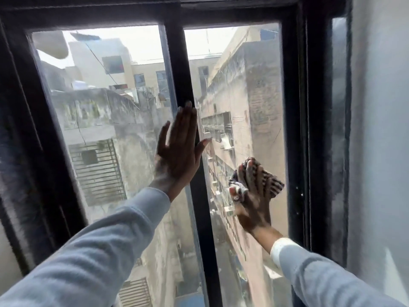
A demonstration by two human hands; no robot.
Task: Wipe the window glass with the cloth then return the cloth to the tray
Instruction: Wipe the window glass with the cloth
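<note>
- Dark window frame fills the view, with a pale wall to its right and weathered buildings beyond the glass.
- Nearest the camera, two grey sleeves reach forward and up toward the panes.
- Right hand is clenched around a bunched striped cloth and presses it flat against the right pane, toward that pane's right edge and a little below its middle.
- Left hand lies flat with fingers spread and released, gripping nothing; its palm rests across the centre bar where the left pane meets the right.
- Cloth sits up and slightly right of the right palm, its longer side running across the pane, so a stroke up, down or leftward looks open.
- Judging by position, the right hand is the working one and the left is only bracing the window.
- Most of the right pane above the cloth looks yet to be covered, and the centre bar and left thumb bound any leftward sweep.
- Tray is not in view, so its direction from the cloth cannot be told.
</note>
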